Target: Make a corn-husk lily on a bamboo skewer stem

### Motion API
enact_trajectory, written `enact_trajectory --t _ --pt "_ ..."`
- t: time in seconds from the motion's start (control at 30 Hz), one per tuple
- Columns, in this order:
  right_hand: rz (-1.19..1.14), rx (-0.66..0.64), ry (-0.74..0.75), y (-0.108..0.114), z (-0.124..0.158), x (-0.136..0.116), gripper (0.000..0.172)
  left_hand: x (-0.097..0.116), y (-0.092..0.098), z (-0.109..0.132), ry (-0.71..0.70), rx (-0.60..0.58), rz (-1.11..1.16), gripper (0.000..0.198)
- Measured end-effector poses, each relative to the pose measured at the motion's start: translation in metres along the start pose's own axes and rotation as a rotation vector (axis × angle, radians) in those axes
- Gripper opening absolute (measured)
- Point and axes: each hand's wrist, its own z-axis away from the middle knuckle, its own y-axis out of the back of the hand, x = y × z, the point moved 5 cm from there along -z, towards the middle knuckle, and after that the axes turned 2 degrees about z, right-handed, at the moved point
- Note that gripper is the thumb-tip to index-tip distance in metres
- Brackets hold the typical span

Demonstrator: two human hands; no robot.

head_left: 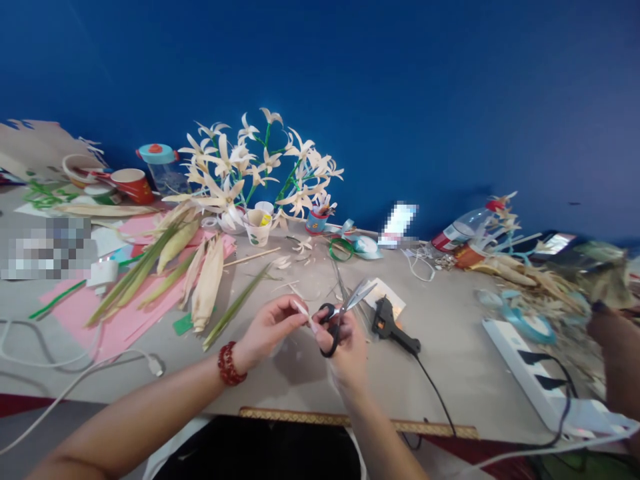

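Over the front middle of the table, my left hand (273, 327) pinches a thin pale strip (303, 311), which looks like corn husk. Black-handled scissors (336, 320) hang on the fingers of my right hand (347, 353), their blades parted and pointing up to the right. The right fingertips also meet the lower end of the strip. To the right of that hand lies a black glue gun (393, 327), its nozzle end by a white card (387, 297). A long green husk strip (237, 307) rests left of my left hand.
Husk flowers on green stems (270, 160) stand behind a paper cup (258, 228). Husks (207, 283) lie on pink paper (120, 320) at left. On the right are a power strip (520, 373), a plastic bottle (463, 230), ribbon rolls (530, 327) and another person's arm (620, 360).
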Motion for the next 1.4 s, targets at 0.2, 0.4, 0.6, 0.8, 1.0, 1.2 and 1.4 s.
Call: enact_trajectory --t 0.2,0.4,0.6,0.8,1.0,1.2,1.4 --pt "0.133 -0.134 -0.033 0.004 0.000 -0.006 0.022 0.000 0.009 -0.003 -0.016 0.027 0.061 0.014" --pt "0.334 -0.386 -0.180 0.019 0.006 0.001 0.038 0.010 0.005 0.000 -0.039 -0.036 0.016 0.012" --pt "0.574 -0.443 -0.158 0.029 0.006 -0.004 0.041 0.016 0.002 0.001 -0.058 -0.069 -0.056 0.016" --pt "0.874 -0.441 -0.025 0.032 0.007 -0.022 0.037 0.021 0.000 0.000 -0.100 -0.077 -0.141 0.021" --pt "1.023 -0.415 0.075 0.027 0.008 -0.036 0.031 0.025 -0.001 0.000 -0.126 -0.095 -0.180 0.024" --pt "1.025 -0.414 0.078 0.028 0.008 -0.035 0.030 0.026 -0.002 0.001 -0.130 -0.108 -0.201 0.023" --pt "1.017 -0.404 0.080 0.029 0.008 -0.032 0.025 0.026 -0.002 0.001 -0.119 -0.098 -0.171 0.022"
